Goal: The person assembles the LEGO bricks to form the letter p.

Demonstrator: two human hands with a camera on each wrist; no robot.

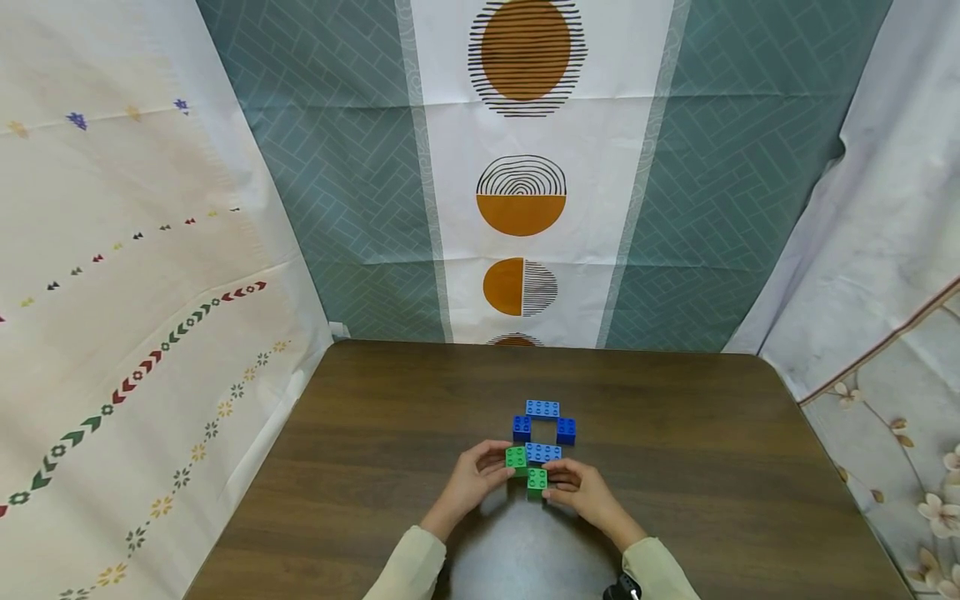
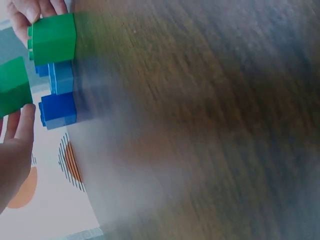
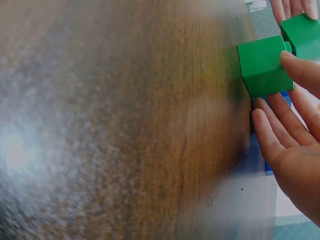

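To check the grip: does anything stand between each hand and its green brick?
Nothing visible does: the left hand holds the left green brick, and the right hand the right green brick. The nearest blue brick lies past the right green brick.

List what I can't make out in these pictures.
Left wrist view: the green block in the left hand is cut off by the left edge.
Right wrist view: the blue blocks are mostly hidden by the right hand and other green block.
Head view: the dark thing beside the right sleeve is cut off by the bottom edge.
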